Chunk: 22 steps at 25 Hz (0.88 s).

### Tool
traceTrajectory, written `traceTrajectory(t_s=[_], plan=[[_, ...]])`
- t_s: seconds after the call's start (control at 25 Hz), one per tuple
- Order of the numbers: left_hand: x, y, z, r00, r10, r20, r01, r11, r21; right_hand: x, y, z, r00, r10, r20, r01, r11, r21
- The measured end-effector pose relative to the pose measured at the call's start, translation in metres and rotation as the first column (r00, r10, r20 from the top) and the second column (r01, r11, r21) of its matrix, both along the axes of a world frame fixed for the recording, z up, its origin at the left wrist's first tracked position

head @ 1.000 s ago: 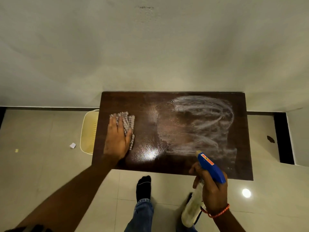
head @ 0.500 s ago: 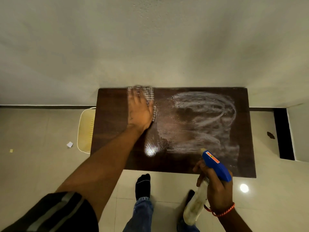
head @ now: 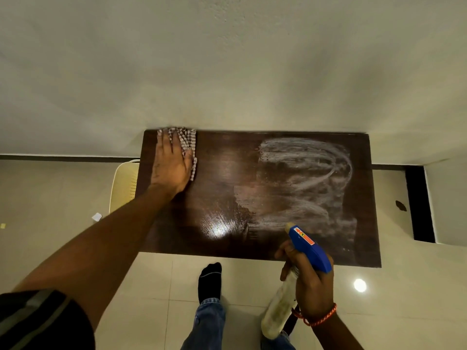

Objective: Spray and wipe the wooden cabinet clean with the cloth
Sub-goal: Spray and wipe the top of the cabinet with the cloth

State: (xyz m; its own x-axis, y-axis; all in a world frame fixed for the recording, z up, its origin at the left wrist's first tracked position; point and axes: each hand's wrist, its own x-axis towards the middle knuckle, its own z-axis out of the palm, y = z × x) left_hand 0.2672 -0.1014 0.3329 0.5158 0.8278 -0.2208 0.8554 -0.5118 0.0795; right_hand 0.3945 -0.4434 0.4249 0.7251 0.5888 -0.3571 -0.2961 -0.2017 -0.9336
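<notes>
Cloth (head: 188,145) being pressed flat under left hand (head: 171,162) at far left corner of wooden cabinet (head: 222,173) top, fingers spread, palm down. White spray patch (head: 303,183) lying to right of cloth, stretching from far edge to near edge. Left hand nearer to it. Spray bottle (head: 307,245) being gripped by right hand (head: 310,286), fingers wrapped round neck, nozzle over near right part. Sideways wipe to right likely being needed next.

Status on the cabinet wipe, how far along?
Roughly half. Done: the left part of the cabinet top looks dark and glossy. In hand: left hand presses the cloth flat at the far-left corner; right hand holds the spray bottle. Left: white spray streaks cover the right part.
</notes>
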Motion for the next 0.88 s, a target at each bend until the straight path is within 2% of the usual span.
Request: traceTrajectory(t_s=[0.08,0.12,0.32,0.4,0.48,0.6,0.68,0.76,0.88], plan=[[0.013,-0.011,-0.001,0.999,0.038,-0.016,-0.038,0.999,0.027,0.001,0.000,-0.001,1.000,0.005,0.014,-0.005,1.000,0.009],[0.027,-0.024,0.000,1.000,0.004,-0.006,-0.004,0.999,0.043,0.001,-0.001,-0.001,1.000,0.005,0.020,-0.006,1.000,0.011],[0.110,-0.104,-0.005,0.946,-0.309,0.093,0.311,0.951,0.002,0.008,-0.007,-0.003,1.000,-0.011,0.022,0.012,1.000,-0.029],[0.108,-0.130,-0.005,0.923,-0.377,0.074,0.380,0.925,-0.021,0.010,-0.006,-0.001,1.000,-0.018,0.021,0.018,0.999,-0.027],[0.069,-0.156,-0.003,0.899,-0.439,0.014,0.439,0.897,-0.050,0.013,-0.005,0.002,0.999,-0.029,0.019,0.029,1.000,-0.011],[-0.001,-0.162,0.004,0.948,-0.318,0.010,0.318,0.946,-0.062,0.015,-0.004,0.005,1.000,-0.023,0.011,0.023,1.000,0.011],[-0.012,-0.131,0.005,0.978,-0.207,0.014,0.208,0.976,-0.061,0.014,-0.004,0.004,1.000,-0.008,0.007,0.007,1.000,0.011],[0.012,-0.095,0.003,0.991,-0.133,0.014,0.133,0.990,-0.044,0.013,-0.005,0.001,1.000,-0.006,0.007,0.006,1.000,0.009],[0.070,-0.068,0.000,0.991,-0.131,0.025,0.132,0.991,-0.037,0.011,-0.009,-0.004,1.000,-0.022,0.013,0.022,1.000,0.014]])
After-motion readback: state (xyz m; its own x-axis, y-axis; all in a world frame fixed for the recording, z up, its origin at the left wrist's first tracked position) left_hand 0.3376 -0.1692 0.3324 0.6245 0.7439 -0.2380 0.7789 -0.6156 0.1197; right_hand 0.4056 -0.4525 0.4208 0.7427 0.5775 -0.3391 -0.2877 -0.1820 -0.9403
